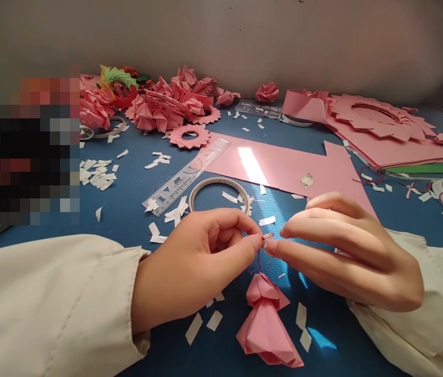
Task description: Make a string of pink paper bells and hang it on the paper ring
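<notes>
My left hand is closed, thumb and forefinger pinching a thin red thread at its upper end. A small whitish scrap, perhaps tape, sits at those fingertips. Below them the thread runs down to a folded pink paper ornament, bell-shaped with a smaller folded piece on top, over the blue tabletop. From the right, my right hand reaches in with its fingers apart; one fingertip touches or nearly touches the scrap. Its palm side is hidden.
Behind the hands lie a tape roll, a clear ruler and pink paper sheets. Folded pink paper pieces pile along the wall. White paper scraps litter the blue table. Another tape roll rests at right.
</notes>
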A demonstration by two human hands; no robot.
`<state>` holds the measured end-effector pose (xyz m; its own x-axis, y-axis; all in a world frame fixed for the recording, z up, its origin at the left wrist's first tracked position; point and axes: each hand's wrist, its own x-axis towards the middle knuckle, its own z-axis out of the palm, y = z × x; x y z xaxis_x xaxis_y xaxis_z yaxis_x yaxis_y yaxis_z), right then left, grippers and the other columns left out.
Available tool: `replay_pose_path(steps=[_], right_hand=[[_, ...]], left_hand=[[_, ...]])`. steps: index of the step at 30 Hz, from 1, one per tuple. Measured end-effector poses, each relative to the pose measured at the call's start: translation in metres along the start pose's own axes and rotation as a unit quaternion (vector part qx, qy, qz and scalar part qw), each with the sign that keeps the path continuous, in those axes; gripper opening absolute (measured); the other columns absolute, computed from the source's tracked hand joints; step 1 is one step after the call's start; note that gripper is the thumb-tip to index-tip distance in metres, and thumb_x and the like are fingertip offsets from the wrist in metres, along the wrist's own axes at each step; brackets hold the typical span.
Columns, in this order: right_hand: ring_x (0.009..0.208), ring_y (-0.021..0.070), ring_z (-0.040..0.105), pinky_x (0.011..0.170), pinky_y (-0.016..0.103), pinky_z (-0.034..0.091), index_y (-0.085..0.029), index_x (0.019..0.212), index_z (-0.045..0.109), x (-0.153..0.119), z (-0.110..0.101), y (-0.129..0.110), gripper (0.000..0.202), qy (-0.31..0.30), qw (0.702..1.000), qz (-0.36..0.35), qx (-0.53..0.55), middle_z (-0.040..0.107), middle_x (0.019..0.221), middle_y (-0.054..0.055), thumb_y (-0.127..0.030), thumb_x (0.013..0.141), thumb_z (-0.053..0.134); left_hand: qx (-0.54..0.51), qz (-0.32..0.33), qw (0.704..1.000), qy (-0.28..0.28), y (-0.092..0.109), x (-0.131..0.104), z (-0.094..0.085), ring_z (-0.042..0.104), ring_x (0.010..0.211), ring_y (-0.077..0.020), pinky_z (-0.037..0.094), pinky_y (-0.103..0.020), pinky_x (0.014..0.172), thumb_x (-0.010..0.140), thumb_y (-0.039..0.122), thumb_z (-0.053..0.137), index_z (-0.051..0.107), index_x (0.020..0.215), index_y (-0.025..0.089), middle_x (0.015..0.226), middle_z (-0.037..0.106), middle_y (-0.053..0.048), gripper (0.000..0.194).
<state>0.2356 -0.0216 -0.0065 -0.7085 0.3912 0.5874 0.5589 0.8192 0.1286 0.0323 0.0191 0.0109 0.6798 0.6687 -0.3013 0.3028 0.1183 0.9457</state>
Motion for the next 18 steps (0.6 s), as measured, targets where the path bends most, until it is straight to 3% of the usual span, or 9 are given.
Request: replay_pose_path(steps=[6,12,18], right_hand=[[0.077,0.0151,0.06,0.063,0.034,0.047,-0.013,0.1,0.057,-0.0021,0.0026,-0.0027,0.02,-0.004,0.999,0.034,0.033,0.066,0.085,0.008,-0.007,0.081,0.058],[0.078,0.0175,0.057,0.063,0.036,0.045,-0.004,0.1,0.056,-0.0027,0.0049,-0.0025,0.026,0.023,0.997,0.028,0.069,0.063,0.082,0.014,0.0,0.075,0.063],[0.079,0.0165,0.059,0.061,0.034,0.047,-0.013,0.1,0.057,-0.0041,0.0027,-0.0044,0.024,0.015,0.997,0.04,0.062,0.065,0.088,0.008,-0.006,0.077,0.061]], left_hand=[[0.022,0.017,1.0,0.003,0.0009,-0.0031,0.001,0.035,0.045,-0.0051,0.028,-0.013,0.039,0.084,0.029,0.051,0.059,0.077,0.015,0.05,0.038,0.007,0.017],[-0.054,0.014,0.998,0.033,0.0032,-0.0019,0.0005,0.035,0.043,-0.0035,0.03,-0.012,0.039,0.084,0.024,0.05,0.055,0.074,0.015,0.049,0.039,0.008,0.015],[-0.02,0.024,0.999,-0.007,0.0021,-0.0025,0.0002,0.037,0.044,-0.0042,0.029,-0.013,0.039,0.085,0.027,0.051,0.061,0.075,0.013,0.051,0.043,0.006,0.02]])
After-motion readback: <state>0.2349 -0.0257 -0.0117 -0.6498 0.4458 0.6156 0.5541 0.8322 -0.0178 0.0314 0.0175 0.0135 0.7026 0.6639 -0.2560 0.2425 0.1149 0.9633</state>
